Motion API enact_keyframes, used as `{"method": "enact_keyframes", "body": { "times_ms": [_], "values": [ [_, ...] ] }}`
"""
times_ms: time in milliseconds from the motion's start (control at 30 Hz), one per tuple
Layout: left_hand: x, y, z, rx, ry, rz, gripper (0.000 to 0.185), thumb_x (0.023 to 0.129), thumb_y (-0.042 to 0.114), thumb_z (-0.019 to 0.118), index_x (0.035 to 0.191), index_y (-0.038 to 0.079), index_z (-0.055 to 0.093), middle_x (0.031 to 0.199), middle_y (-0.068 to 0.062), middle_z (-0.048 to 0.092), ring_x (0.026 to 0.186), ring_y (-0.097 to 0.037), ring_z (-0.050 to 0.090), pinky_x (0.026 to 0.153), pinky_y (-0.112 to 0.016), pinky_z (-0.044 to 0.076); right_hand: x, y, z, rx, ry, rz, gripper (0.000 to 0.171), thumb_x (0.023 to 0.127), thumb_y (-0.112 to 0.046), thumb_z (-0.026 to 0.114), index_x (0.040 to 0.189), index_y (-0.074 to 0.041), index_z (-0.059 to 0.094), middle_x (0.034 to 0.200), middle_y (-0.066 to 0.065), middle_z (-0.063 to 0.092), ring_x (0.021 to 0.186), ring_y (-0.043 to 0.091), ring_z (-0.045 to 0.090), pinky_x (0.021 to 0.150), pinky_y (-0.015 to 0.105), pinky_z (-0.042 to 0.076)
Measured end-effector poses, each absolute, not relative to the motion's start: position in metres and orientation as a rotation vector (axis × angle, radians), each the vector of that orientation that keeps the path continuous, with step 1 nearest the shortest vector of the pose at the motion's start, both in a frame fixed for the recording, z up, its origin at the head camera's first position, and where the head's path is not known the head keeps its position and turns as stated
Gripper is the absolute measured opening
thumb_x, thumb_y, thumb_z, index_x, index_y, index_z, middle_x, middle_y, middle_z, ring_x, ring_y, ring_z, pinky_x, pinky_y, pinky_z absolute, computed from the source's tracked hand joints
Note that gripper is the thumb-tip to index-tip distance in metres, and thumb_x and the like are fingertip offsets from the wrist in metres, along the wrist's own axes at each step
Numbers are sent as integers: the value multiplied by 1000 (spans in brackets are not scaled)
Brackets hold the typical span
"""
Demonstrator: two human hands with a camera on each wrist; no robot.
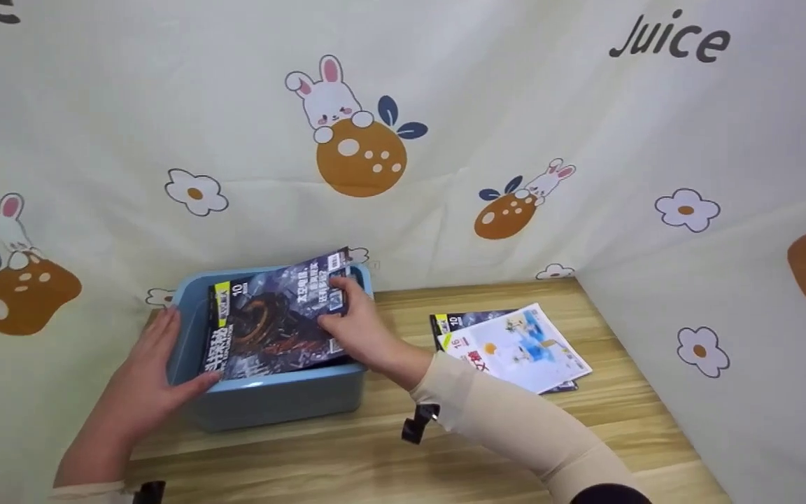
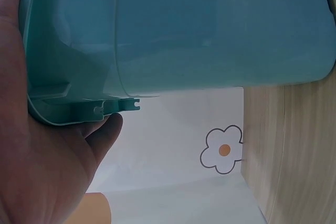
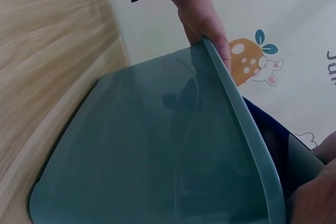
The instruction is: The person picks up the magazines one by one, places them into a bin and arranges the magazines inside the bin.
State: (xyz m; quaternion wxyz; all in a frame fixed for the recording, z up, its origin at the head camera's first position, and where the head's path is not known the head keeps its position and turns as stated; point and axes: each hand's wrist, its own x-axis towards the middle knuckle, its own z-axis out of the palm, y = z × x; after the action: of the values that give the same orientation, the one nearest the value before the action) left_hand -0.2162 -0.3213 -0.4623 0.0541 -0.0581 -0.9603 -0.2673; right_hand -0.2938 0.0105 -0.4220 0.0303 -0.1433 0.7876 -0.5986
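A blue plastic bin (image 1: 284,399) stands on the wooden table against the back curtain. At its left front corner my left hand (image 1: 140,378) grips the rim, thumb toward the front and fingers along the left side. In the left wrist view that hand (image 2: 42,145) wraps round the bin's rim (image 2: 68,111). My right hand (image 1: 364,332) holds a dark-covered magazine (image 1: 273,315) by its right edge, thumb on the cover. The magazine lies tilted in the bin's mouth, its far right corner above the rim. What lies beneath it is mostly hidden.
To the right of the bin, a white magazine (image 1: 522,350) with a blue picture lies askew over another dark magazine (image 1: 445,323) on the table (image 1: 627,413). Printed curtains (image 1: 445,84) enclose the back and both sides.
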Motion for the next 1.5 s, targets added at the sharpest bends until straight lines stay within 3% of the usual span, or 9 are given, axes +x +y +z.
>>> {"method": "enact_keyframes", "body": {
  "times_ms": [167, 433, 900, 1000, 1100, 1233, 1500],
  "values": [
    [-196, -338, -463, -100, -2906, -799, 127, 96, 65, 78, 175, -3, 6, 182, -28, -3, 167, -54, -2, 117, -89, 19, -289, -14, -418, -505, 2373, -1736, 73, 94, -4, 75, 160, -3, 47, 147, 18, 61, 113, 16, 65, 99, 29, 57],
    [-217, -310, -463, -163, -2887, -853, 126, 94, 68, 80, 176, 1, 12, 184, -22, 4, 169, -49, 5, 122, -82, 24, -293, 8, -417, -395, 2416, -1707, 78, 91, -1, 76, 161, -1, 42, 141, 20, 63, 117, 26, 68, 106, 38, 58],
    [-207, -314, -461, -174, -2862, -843, 123, 93, 64, 82, 176, 0, 17, 184, -22, 8, 169, -48, 6, 121, -83, 25, -286, 9, -419, -460, 2430, -1603, 90, 94, -19, 85, 166, -1, 34, 162, 28, 46, 148, 37, 51, 128, 47, 39],
    [-206, -316, -462, -165, -2866, -838, 124, 93, 67, 80, 176, 1, 17, 184, -21, 7, 169, -47, 4, 121, -84, 24, -287, 16, -417, -487, 2461, -1587, 86, 95, -21, 86, 164, -2, 37, 156, 27, 49, 138, 35, 56, 120, 47, 49],
    [-206, -317, -462, -160, -2871, -826, 124, 93, 69, 79, 176, 2, 16, 185, -20, 7, 169, -47, 4, 120, -85, 24, -289, 26, -413, -515, 2472, -1610, 78, 96, -18, 85, 160, -3, 42, 138, 25, 54, 111, 27, 62, 96, 41, 59],
    [-209, -317, -461, -177, -2860, -820, 123, 94, 68, 79, 176, 2, 16, 184, -21, 7, 169, -49, 6, 119, -85, 25, -293, 46, -410, -594, 2473, -1697, 59, 99, -7, 77, 150, -2, 50, 118, 19, 52, 88, 16, 55, 73, 29, 54],
    [-209, -316, -457, -174, -2857, -819, 123, 94, 68, 78, 176, 0, 15, 184, -24, 8, 168, -51, 7, 117, -87, 25, -297, 107, -426, -657, 2535, -1803, 39, 102, -2, 72, 139, -2, 59, 119, 15, 54, 84, 19, 56, 68, 26, 49]
  ]
}}
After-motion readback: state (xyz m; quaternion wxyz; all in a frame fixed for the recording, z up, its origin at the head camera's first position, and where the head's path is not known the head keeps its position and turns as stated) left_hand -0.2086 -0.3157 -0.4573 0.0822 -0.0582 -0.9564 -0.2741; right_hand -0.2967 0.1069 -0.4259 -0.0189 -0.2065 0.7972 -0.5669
